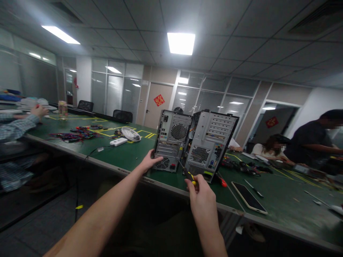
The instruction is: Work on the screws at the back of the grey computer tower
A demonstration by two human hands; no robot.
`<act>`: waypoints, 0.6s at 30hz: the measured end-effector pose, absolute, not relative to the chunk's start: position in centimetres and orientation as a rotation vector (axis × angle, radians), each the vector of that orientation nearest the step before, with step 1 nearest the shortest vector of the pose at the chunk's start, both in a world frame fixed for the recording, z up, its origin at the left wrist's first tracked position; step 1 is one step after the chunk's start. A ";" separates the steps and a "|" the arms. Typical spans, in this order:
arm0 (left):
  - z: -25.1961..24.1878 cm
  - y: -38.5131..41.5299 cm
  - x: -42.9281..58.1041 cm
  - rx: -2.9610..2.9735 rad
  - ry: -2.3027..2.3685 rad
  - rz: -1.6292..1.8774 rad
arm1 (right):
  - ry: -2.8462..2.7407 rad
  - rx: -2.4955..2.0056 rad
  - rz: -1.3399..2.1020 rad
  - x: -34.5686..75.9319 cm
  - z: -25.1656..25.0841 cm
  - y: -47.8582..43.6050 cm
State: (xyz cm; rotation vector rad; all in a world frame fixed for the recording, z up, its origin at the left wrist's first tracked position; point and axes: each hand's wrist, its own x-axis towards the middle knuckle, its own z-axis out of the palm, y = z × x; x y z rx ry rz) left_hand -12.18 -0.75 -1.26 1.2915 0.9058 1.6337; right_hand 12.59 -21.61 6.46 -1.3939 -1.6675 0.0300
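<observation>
Two computer tower cases stand side by side on the green table, their rear panels facing me. My left hand [149, 162] grips the lower left edge of the left computer case [168, 145], thumb lying across its rear panel and the other fingers partly hidden at its side. In my right hand [203, 194] is a screwdriver [189, 175] with a black and yellow handle, pinched near its end. Its shaft points up and left toward the lower right of the left case. The right computer case [210, 142] stands just behind the screwdriver.
Bundled cables [77, 134], a white power strip [118, 142] and a white oval object [130, 134] lie to the left. On the right are a phone [249, 197], another screwdriver [254, 188] and black cables [243, 166]. Other people sit or stand at both ends.
</observation>
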 end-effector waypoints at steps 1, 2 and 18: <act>-1.2 -0.8 -12.1 1.289 0.912 1.632 | -1.670 -1.347 -0.012 12.6 6.5 -21.6; -1.1 -0.9 -12.1 1.288 0.915 1.630 | -1.671 -1.310 -0.047 12.6 6.5 -21.5; -2.2 0.2 -12.5 1.310 0.881 1.654 | -1.793 -1.292 -0.061 12.7 6.3 -21.5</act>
